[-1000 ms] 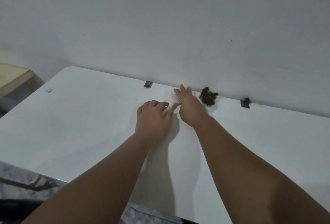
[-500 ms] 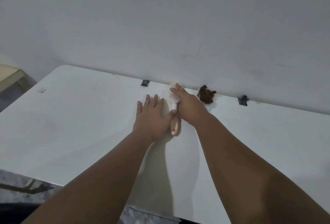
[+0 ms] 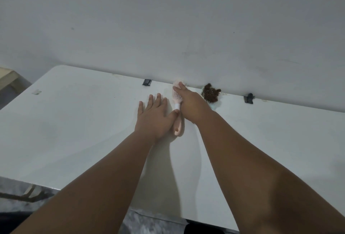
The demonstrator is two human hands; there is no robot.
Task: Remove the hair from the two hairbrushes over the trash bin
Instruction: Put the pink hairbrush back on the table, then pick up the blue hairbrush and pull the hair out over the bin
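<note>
A pink hairbrush (image 3: 177, 124) lies on the white table (image 3: 74, 121), its handle pointing toward me and its head near the wall. My right hand (image 3: 192, 103) rests over the brush head with fingers curled on it. My left hand (image 3: 154, 116) lies flat just left of the handle, fingers spread, its thumb touching the white neck of the brush. A second, pale blue brush packed with brown hair (image 3: 211, 92) sits against the wall just right of my right hand. No trash bin is in view.
The table's far edge butts against a plain white wall. Two black clips (image 3: 147, 82) (image 3: 248, 98) sit on that edge either side of the brushes. A wooden piece of furniture (image 3: 7, 77) stands beyond the table's left end.
My left hand, closed on the pink brush's handle a second ago, has opened and flattened on the table. The brush now lies flat, with my right hand still on its head.
</note>
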